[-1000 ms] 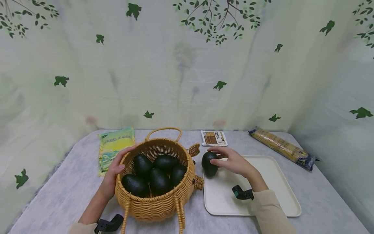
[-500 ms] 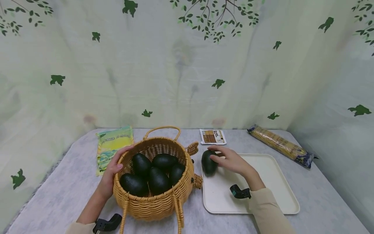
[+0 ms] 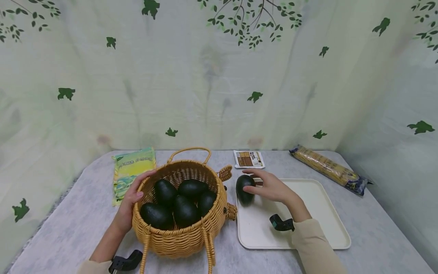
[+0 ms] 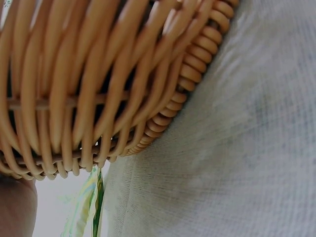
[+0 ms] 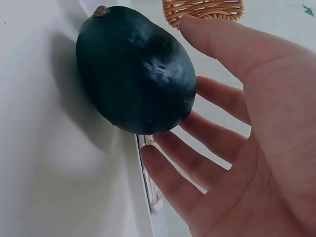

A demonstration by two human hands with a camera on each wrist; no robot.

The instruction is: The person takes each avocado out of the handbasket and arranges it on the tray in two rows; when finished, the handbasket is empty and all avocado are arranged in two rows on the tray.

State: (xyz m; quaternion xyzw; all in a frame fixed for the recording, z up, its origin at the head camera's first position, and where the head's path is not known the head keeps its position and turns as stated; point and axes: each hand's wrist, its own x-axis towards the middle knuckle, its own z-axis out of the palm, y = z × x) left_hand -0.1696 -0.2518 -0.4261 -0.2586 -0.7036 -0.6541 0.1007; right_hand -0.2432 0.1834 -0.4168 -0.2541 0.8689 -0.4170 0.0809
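My left hand holds the rim of a wicker basket on its left side, the thumb over the edge. Inside the basket lie several dark green avocados. Another avocado rests at the left edge of a white tray, its stem end showing in the right wrist view. My right hand is around that avocado with thumb and fingers spread loosely; in the right wrist view the fingers reach past its side and the thumb is apart from it. The left wrist view is mostly basket weave.
Behind the basket on the left lies a yellow-green packet. A small brown-and-white packet is at the back middle, and a long pasta-like packet at the back right. A wicker ear and snout stick out toward the tray.
The right thumb and fingers have spread a little wider around the avocado, which stays at the tray's edge. My left hand keeps its hold on the basket. The head view has shifted slightly.
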